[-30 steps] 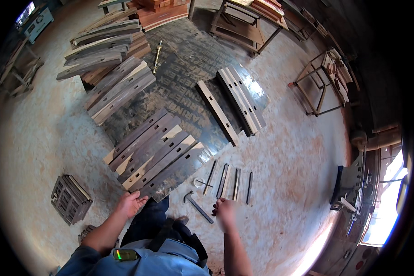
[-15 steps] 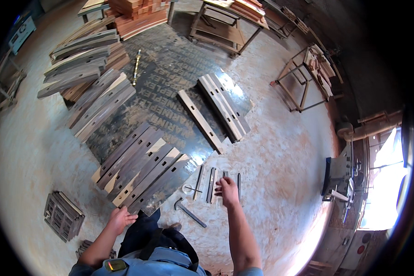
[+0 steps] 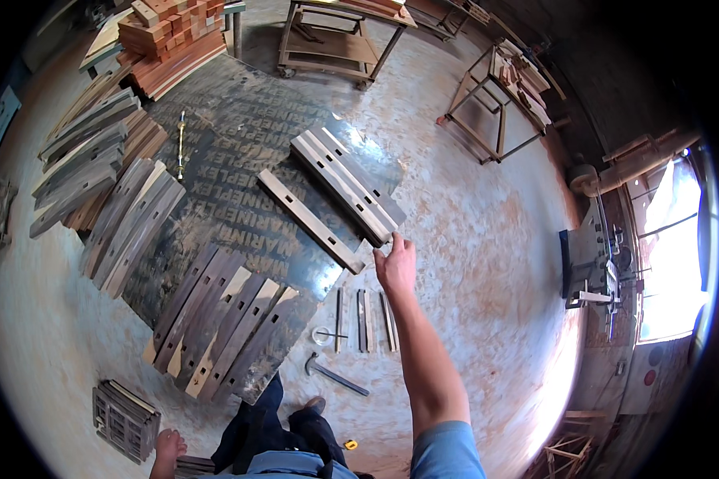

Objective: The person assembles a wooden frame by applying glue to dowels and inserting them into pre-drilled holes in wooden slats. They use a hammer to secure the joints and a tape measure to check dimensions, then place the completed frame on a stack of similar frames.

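Observation:
My right hand (image 3: pixel 397 267) reaches forward to the near end of a stack of pale and dark wooden slats with mortise slots (image 3: pixel 347 180). Its thumb and fingers are apart at that end, and I see nothing held in them. To its left lies a single pale mortised slat (image 3: pixel 307 219). My left hand (image 3: pixel 169 445) hangs low at the lower left, loosely open and holding nothing visible, next to a pile of dark slatted wooden panels (image 3: pixel 126 419). A row of dark mortised slats (image 3: pixel 216 323) lies between my hands, on a dark printed plywood sheet (image 3: pixel 224 172).
On the floor before me are a claw hammer (image 3: pixel 337 375), thin wood strips (image 3: pixel 364 321), a tape roll (image 3: pixel 323 336) and a yellow tape measure (image 3: pixel 351 445). More slats (image 3: pixel 132 227) lie left. Reddish blocks (image 3: pixel 168 32), a wheeled cart (image 3: pixel 331 48) and a metal-framed stand (image 3: pixel 495 104) stand beyond.
My right hand has moved forward from the thin strips to the end of the slat stack. My left hand has drawn back from the dark slats. The view has shifted.

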`<move>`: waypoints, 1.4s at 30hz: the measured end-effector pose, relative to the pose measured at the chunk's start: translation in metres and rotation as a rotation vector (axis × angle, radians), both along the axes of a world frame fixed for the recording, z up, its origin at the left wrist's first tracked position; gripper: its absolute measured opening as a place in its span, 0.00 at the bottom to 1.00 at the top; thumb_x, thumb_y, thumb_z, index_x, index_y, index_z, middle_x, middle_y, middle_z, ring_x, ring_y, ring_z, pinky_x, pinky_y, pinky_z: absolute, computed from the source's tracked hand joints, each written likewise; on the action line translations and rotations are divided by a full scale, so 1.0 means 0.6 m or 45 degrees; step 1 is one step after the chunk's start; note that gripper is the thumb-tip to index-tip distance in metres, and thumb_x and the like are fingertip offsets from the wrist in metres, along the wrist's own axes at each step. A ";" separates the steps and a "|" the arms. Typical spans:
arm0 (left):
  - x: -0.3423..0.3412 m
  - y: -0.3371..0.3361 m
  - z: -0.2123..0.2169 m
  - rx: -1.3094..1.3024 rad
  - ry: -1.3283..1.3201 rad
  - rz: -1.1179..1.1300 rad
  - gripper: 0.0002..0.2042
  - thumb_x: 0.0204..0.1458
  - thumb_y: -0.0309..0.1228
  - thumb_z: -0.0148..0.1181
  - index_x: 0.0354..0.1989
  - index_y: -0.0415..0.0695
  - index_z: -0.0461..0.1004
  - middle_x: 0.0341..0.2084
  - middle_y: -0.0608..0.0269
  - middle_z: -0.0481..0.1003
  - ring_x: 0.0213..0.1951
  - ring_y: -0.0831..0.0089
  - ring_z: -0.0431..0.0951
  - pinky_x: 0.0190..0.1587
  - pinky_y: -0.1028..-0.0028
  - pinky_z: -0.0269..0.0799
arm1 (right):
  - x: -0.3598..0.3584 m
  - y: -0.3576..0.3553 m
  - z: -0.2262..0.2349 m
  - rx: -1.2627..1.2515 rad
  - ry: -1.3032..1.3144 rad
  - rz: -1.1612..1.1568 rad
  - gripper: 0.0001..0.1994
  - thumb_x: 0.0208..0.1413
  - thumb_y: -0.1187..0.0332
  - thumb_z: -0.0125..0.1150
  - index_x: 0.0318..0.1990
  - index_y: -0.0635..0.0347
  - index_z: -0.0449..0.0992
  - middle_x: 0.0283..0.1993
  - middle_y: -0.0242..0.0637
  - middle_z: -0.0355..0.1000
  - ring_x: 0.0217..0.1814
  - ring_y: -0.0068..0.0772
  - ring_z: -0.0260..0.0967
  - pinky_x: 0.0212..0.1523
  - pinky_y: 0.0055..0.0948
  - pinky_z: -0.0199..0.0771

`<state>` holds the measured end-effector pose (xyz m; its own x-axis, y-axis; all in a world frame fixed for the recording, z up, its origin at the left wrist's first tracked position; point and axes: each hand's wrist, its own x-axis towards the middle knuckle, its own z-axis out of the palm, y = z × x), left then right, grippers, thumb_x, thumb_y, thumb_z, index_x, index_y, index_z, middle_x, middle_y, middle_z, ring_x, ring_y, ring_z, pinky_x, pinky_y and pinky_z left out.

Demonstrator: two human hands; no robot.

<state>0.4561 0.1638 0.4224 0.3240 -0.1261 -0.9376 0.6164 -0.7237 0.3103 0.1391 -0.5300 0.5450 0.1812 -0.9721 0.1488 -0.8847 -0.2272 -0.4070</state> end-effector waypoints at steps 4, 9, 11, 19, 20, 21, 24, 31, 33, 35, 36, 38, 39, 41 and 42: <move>0.024 0.042 -0.015 -0.028 0.165 -0.027 0.10 0.59 0.34 0.50 0.46 0.44 0.68 0.26 0.63 0.70 0.23 0.72 0.71 0.23 0.73 0.68 | 0.022 -0.018 0.011 0.197 0.052 -0.079 0.21 0.48 0.64 0.67 0.49 0.59 0.70 0.46 0.49 0.67 0.50 0.52 0.67 0.48 0.44 0.71; 0.038 0.049 -0.071 -0.215 -0.028 -0.483 0.10 0.57 0.33 0.54 0.45 0.44 0.71 0.31 0.61 0.72 0.32 0.69 0.73 0.33 0.69 0.70 | 0.021 -0.038 -0.017 0.089 0.058 -0.114 0.16 0.49 0.65 0.66 0.43 0.57 0.70 0.44 0.45 0.68 0.47 0.51 0.68 0.44 0.45 0.71; 0.045 0.056 -0.099 -0.306 -0.197 -0.768 0.10 0.55 0.32 0.55 0.44 0.44 0.72 0.33 0.60 0.74 0.35 0.67 0.74 0.37 0.67 0.71 | 0.011 -0.039 -0.020 0.080 0.071 -0.078 0.16 0.49 0.65 0.66 0.43 0.57 0.70 0.43 0.44 0.68 0.47 0.51 0.68 0.43 0.45 0.72; 0.034 0.023 -0.085 -0.589 -1.077 -1.464 0.15 0.55 0.30 0.57 0.52 0.43 0.71 0.44 0.58 0.74 0.46 0.66 0.74 0.49 0.67 0.72 | 0.023 0.001 0.006 0.210 0.005 0.153 0.13 0.50 0.67 0.64 0.42 0.58 0.72 0.43 0.47 0.67 0.46 0.53 0.68 0.44 0.44 0.71; 0.033 0.015 -0.074 -0.590 -1.012 -1.412 0.16 0.56 0.30 0.57 0.52 0.43 0.71 0.44 0.58 0.74 0.46 0.66 0.74 0.49 0.67 0.72 | 0.017 -0.004 -0.002 0.173 -0.016 0.183 0.13 0.50 0.68 0.64 0.43 0.58 0.72 0.42 0.46 0.68 0.45 0.53 0.68 0.42 0.44 0.71; 0.031 0.005 -0.066 -0.591 -0.942 -1.359 0.16 0.56 0.29 0.56 0.53 0.43 0.70 0.44 0.58 0.74 0.46 0.67 0.74 0.50 0.67 0.72 | 0.010 -0.010 -0.007 0.129 -0.033 0.211 0.14 0.49 0.69 0.64 0.44 0.58 0.72 0.41 0.45 0.69 0.43 0.53 0.69 0.40 0.44 0.71; 0.023 -0.013 -0.043 -0.596 -0.833 -1.261 0.16 0.58 0.29 0.55 0.55 0.43 0.69 0.46 0.58 0.74 0.48 0.67 0.74 0.51 0.68 0.72 | -0.011 -0.008 -0.013 0.148 -0.118 0.253 0.16 0.48 0.70 0.65 0.45 0.59 0.72 0.42 0.45 0.68 0.45 0.53 0.68 0.43 0.43 0.71; 0.003 -0.064 0.003 -0.592 -1.142 -1.542 0.17 0.57 0.29 0.56 0.55 0.42 0.69 0.46 0.59 0.74 0.48 0.68 0.74 0.51 0.69 0.72 | -0.024 0.002 -0.026 0.212 -0.209 0.295 0.16 0.49 0.72 0.64 0.47 0.59 0.72 0.41 0.45 0.67 0.41 0.49 0.68 0.41 0.39 0.71; 0.007 -0.061 0.005 -0.589 -1.114 -1.545 0.16 0.58 0.29 0.55 0.54 0.42 0.69 0.45 0.60 0.73 0.46 0.69 0.74 0.49 0.69 0.72 | -0.025 0.002 -0.032 0.200 -0.193 0.337 0.16 0.50 0.72 0.64 0.48 0.59 0.71 0.41 0.45 0.66 0.38 0.48 0.68 0.39 0.38 0.71; 0.007 -0.061 0.003 -0.594 -0.917 -1.389 0.14 0.58 0.30 0.55 0.53 0.43 0.70 0.43 0.61 0.73 0.44 0.70 0.74 0.47 0.70 0.72 | -0.025 0.001 -0.041 0.186 -0.159 0.408 0.17 0.50 0.72 0.64 0.49 0.59 0.71 0.42 0.46 0.66 0.38 0.48 0.69 0.39 0.39 0.71; 0.008 -0.061 0.003 -0.592 -0.790 -1.263 0.14 0.59 0.30 0.54 0.52 0.43 0.70 0.42 0.62 0.73 0.44 0.71 0.73 0.47 0.70 0.72 | -0.026 0.002 -0.046 0.209 -0.216 0.349 0.17 0.51 0.72 0.63 0.50 0.60 0.71 0.43 0.46 0.67 0.39 0.47 0.70 0.41 0.38 0.72; 0.012 -0.061 0.002 -0.564 -0.543 -1.018 0.13 0.59 0.30 0.54 0.51 0.43 0.70 0.40 0.63 0.73 0.42 0.72 0.73 0.45 0.70 0.72 | -0.031 0.008 -0.062 0.255 -0.329 0.233 0.18 0.53 0.71 0.62 0.52 0.62 0.71 0.44 0.47 0.70 0.43 0.44 0.71 0.43 0.36 0.73; 0.011 -0.064 0.003 -0.549 -0.443 -0.904 0.12 0.59 0.31 0.53 0.50 0.43 0.70 0.39 0.63 0.73 0.41 0.73 0.73 0.44 0.70 0.72 | -0.033 0.009 -0.074 0.277 -0.386 0.178 0.18 0.54 0.70 0.61 0.53 0.63 0.71 0.45 0.47 0.72 0.44 0.43 0.72 0.44 0.35 0.73; 0.011 -0.077 -0.005 -0.554 -0.294 -0.763 0.11 0.60 0.31 0.53 0.49 0.43 0.71 0.38 0.65 0.73 0.39 0.74 0.73 0.42 0.70 0.72 | -0.078 -0.015 -0.121 0.400 -0.654 -0.252 0.21 0.58 0.66 0.59 0.56 0.69 0.68 0.47 0.45 0.72 0.44 0.32 0.72 0.41 0.30 0.75; 0.010 -0.067 0.003 -0.533 -0.272 -0.689 0.11 0.60 0.31 0.52 0.49 0.43 0.71 0.37 0.65 0.73 0.38 0.75 0.73 0.41 0.70 0.72 | -0.046 -0.019 -0.106 0.513 -0.822 -0.395 0.24 0.58 0.65 0.59 0.58 0.70 0.65 0.48 0.45 0.71 0.42 0.32 0.72 0.40 0.30 0.75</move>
